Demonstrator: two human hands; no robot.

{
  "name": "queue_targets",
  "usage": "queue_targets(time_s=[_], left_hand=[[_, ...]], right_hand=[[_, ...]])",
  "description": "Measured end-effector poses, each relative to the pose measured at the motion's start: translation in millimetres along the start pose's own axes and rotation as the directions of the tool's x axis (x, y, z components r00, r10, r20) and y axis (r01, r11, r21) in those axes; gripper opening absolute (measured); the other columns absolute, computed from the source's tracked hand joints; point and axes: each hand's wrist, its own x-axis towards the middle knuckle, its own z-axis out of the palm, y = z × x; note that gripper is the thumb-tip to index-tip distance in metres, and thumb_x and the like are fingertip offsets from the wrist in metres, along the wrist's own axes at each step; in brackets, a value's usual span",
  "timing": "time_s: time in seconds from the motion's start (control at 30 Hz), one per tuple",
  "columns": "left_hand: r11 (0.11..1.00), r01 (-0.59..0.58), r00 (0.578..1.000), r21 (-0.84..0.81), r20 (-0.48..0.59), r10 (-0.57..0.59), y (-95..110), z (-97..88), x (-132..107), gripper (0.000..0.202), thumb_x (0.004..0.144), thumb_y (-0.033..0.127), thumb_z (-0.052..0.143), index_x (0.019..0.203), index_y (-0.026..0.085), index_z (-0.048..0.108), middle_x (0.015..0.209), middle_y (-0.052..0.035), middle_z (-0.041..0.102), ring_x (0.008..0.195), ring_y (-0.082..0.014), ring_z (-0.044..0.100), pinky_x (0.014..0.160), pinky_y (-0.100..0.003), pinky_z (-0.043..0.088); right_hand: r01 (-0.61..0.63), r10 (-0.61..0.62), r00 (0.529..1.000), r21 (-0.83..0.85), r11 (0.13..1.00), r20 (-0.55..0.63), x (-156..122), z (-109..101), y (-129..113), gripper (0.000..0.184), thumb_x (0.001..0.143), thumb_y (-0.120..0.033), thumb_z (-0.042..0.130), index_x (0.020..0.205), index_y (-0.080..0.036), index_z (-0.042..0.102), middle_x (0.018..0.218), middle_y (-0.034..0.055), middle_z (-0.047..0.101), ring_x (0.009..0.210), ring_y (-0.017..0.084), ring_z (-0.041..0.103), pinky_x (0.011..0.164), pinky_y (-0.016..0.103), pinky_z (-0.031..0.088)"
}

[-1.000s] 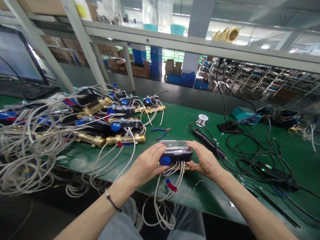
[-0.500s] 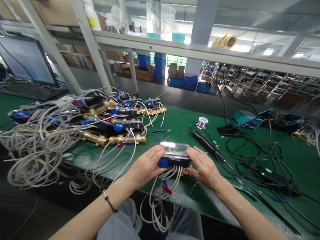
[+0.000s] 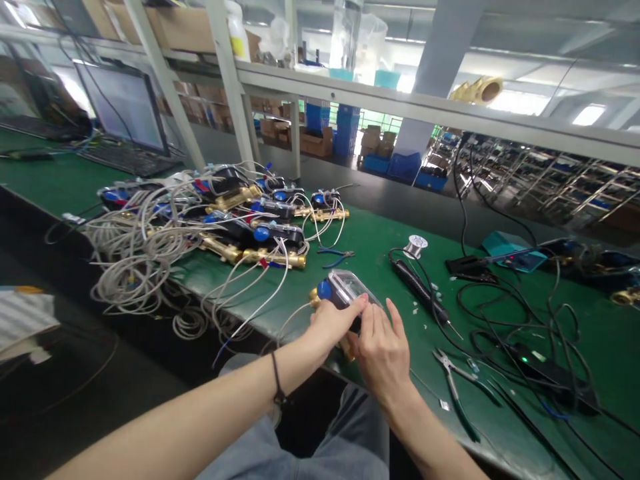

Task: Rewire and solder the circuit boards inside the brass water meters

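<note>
A meter with a black housing, a clear lid (image 3: 353,285), a blue round cap (image 3: 324,289) and a brass pipe body stands near the table's front edge, turned at a slant. My left hand (image 3: 334,325) is closed on its near side, thumb towards the lid. My right hand (image 3: 383,337) wraps the right end, fingers pressed together against the lid and housing. Both hands hide much of the housing and pipe. A pale cable (image 3: 293,313) runs out at the left.
Left lies a heap of similar meters with coiled pale cables (image 3: 133,267). Blue-handled pliers (image 3: 336,255), a solder spool (image 3: 415,245), a black pen-shaped tool (image 3: 417,288), green-handled pliers (image 3: 457,387) and tangled black cords (image 3: 500,307) lie around. A shelf beam (image 3: 400,100) crosses above.
The meter has turned from square-on to a slant, its blue cap swinging up and away. My hands have come closer together on it. The view has shifted left, and the green-handled pliers now show.
</note>
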Motion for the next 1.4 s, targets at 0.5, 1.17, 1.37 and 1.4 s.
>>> queue_targets(time_s=[0.5,1.17,1.37,1.4], left_hand=[[0.616,-0.431,0.882,0.66,0.453,0.131,25.8,-46.4,16.9,0.034,0.039,0.034,0.074,0.041,0.021,0.042,0.047,0.0013,0.051,0.07,-0.0259,0.06,0.087,-0.041,0.042],[0.801,-0.235,0.775,0.55,-0.391,0.496,-65.1,-14.5,-36.4,0.028,0.096,0.026,0.027,0.08,0.02,0.049,0.081,-0.0071,0.056,0.078,-0.022,0.054,0.07,-0.035,0.043],[0.803,-0.238,0.78,0.546,-0.386,0.493,-65.7,-18.5,-30.1,0.03,0.094,0.021,0.023,0.073,0.021,0.045,0.076,-0.0074,0.055,0.072,-0.0208,0.051,0.065,-0.033,0.039],[0.807,-0.237,0.781,0.54,-0.389,0.489,-66.2,-18.7,-29.2,0.03,0.094,0.021,0.024,0.072,0.021,0.045,0.075,-0.0071,0.055,0.071,-0.0203,0.051,0.065,-0.033,0.039]], right_hand=[[-0.152,-0.016,0.935,0.443,0.884,0.353,52.4,20.2,27.6,0.037,0.095,-0.028,0.032,0.079,-0.018,0.064,0.076,0.0036,0.067,0.069,0.012,0.06,0.066,0.021,0.042],[-0.237,-0.032,0.863,0.46,0.855,0.504,45.7,28.3,2.8,0.052,0.096,-0.025,0.022,0.077,-0.014,0.069,0.079,0.0092,0.07,0.075,0.016,0.064,0.073,0.024,0.042],[-0.242,-0.04,0.864,0.483,0.842,0.502,46.4,30.2,1.6,0.054,0.096,-0.025,0.023,0.069,-0.014,0.067,0.073,0.0093,0.069,0.07,0.016,0.063,0.073,0.024,0.043],[-0.242,-0.042,0.862,0.484,0.841,0.504,46.7,30.8,1.3,0.054,0.096,-0.025,0.023,0.068,-0.014,0.067,0.071,0.0093,0.069,0.069,0.015,0.063,0.073,0.025,0.043]])
